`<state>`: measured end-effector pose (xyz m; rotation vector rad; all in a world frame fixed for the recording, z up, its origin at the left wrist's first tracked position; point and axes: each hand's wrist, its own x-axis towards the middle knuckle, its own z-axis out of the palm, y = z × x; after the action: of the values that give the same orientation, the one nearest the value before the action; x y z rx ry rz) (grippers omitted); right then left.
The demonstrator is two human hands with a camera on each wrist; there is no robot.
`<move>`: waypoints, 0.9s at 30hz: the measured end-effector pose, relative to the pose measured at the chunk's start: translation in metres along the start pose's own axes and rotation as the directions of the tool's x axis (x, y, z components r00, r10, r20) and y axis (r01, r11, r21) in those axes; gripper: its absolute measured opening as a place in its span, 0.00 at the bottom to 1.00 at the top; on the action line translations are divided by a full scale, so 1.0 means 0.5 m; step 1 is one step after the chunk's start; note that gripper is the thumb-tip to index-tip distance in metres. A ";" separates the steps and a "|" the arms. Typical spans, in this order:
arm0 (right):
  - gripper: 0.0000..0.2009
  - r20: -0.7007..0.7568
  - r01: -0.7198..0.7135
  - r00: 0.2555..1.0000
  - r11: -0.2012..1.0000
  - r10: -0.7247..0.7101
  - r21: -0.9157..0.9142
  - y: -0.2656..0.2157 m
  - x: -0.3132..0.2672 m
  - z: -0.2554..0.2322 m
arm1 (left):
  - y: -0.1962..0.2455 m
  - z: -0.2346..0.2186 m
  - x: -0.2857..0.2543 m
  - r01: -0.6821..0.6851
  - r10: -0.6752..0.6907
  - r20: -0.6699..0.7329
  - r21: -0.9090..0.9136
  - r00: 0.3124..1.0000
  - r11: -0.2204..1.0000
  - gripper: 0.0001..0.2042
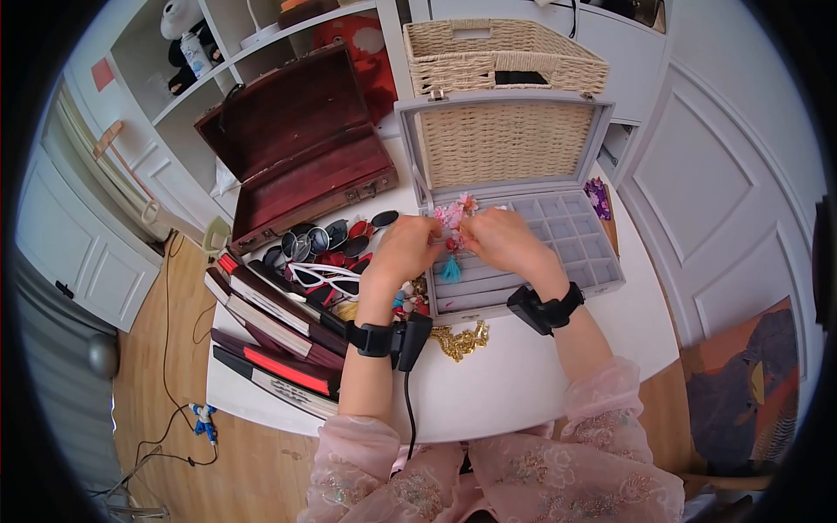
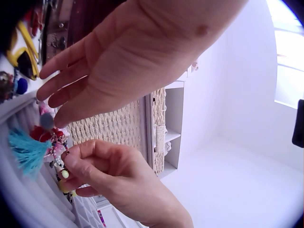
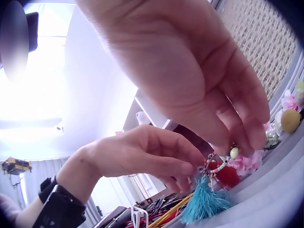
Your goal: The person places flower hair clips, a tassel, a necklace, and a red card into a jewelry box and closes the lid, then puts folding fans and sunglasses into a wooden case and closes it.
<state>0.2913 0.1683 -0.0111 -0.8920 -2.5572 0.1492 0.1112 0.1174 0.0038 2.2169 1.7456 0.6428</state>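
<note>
A beaded loop with a teal tassel (image 1: 450, 269) and red pieces hangs over the left part of an open grey jewelry box (image 1: 523, 301). In the right wrist view, my right hand (image 3: 175, 71) pinches the loop near a pale yellow bead (image 3: 234, 152). My left hand (image 2: 128, 61) has its fingers extended beside the loop in the left wrist view; whether its fingertips touch it is unclear. Pink flowers (image 1: 455, 212) lie by both hands in the head view, over the box's padded rows. Square compartments fill the box's right side.
Left of the box lie sunglasses (image 1: 324, 277), with books (image 1: 279, 318) nearer the table's left edge. An open dark red case (image 1: 305, 187) stands behind them. A wicker basket (image 1: 558, 65) is behind the box lid, and a gold chain (image 1: 462, 343) lies at its front.
</note>
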 end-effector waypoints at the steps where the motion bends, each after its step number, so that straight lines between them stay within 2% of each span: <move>1: 0.06 0.000 0.007 1.000 0.999 -0.008 -0.052 0.000 0.000 0.001 | -0.005 -0.004 0.000 0.001 -0.001 0.009 -0.021 1.000 1.000 0.11; 5: 0.06 0.004 -0.012 1.000 0.999 0.012 0.040 -0.014 0.005 -0.011 | 0.008 -0.023 -0.002 0.038 -0.032 0.083 -0.072 0.996 0.997 0.14; 6: 0.05 0.010 -0.068 0.998 0.991 0.067 0.112 -0.023 0.010 -0.017 | 0.008 -0.020 -0.002 0.039 -0.032 0.083 -0.073 0.996 0.997 0.14; 8: 0.05 0.020 -0.123 0.992 0.975 0.121 0.183 -0.030 0.015 -0.018 | 0.002 -0.010 -0.001 0.001 -0.008 -0.092 -0.082 0.996 0.997 0.15; 9: 0.04 -0.017 -0.128 0.991 0.973 0.133 0.195 -0.031 0.015 -0.013 | -0.003 -0.005 0.001 0.000 -0.008 -0.093 -0.082 0.996 0.997 0.15; 11: 0.04 -0.055 -0.132 0.988 0.969 0.146 0.208 -0.023 0.013 0.003 | -0.012 0.000 0.004 -0.057 0.030 -0.231 -0.110 0.972 0.992 0.15; 13: 0.05 -0.022 -0.111 0.993 0.990 0.113 0.083 -0.012 0.010 0.025 | -0.021 -0.002 0.002 -0.063 0.048 -0.188 -0.074 0.981 0.995 0.15; 14: 0.05 -0.021 -0.111 0.993 0.990 0.113 0.084 -0.010 0.009 0.030 | -0.022 -0.003 0.001 -0.071 0.064 -0.145 -0.039 0.987 0.997 0.14; 15: 0.06 0.016 -0.114 0.993 0.989 0.113 0.098 -0.010 0.008 0.034 | -0.023 -0.005 0.001 -0.070 0.064 -0.145 -0.039 0.987 0.997 0.14; 17: 0.07 0.055 -0.117 0.992 0.987 0.111 0.112 -0.012 0.008 0.033 | -0.017 -0.015 -0.001 0.010 -0.014 -0.050 -0.079 0.999 0.997 0.13; 19: 0.08 0.090 -0.104 0.992 0.975 0.088 0.198 -0.014 0.006 0.027 | -0.017 -0.024 -0.007 0.036 -0.040 -0.061 -0.074 0.997 0.997 0.12; 25: 0.07 0.091 -0.135 0.989 0.951 0.114 0.278 -0.016 0.009 0.026 | -0.057 -0.046 -0.022 0.150 -0.151 -0.032 -0.021 0.988 0.988 0.10; 27: 0.06 0.119 -0.131 0.987 0.963 0.105 0.235 -0.012 0.009 0.032 | -0.061 -0.057 -0.027 0.179 -0.179 0.000 0.018 0.984 0.984 0.09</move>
<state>0.2781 0.1670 -0.0226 -0.9631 -2.5100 0.5464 0.0691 0.1099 0.0124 2.0394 1.9292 0.5853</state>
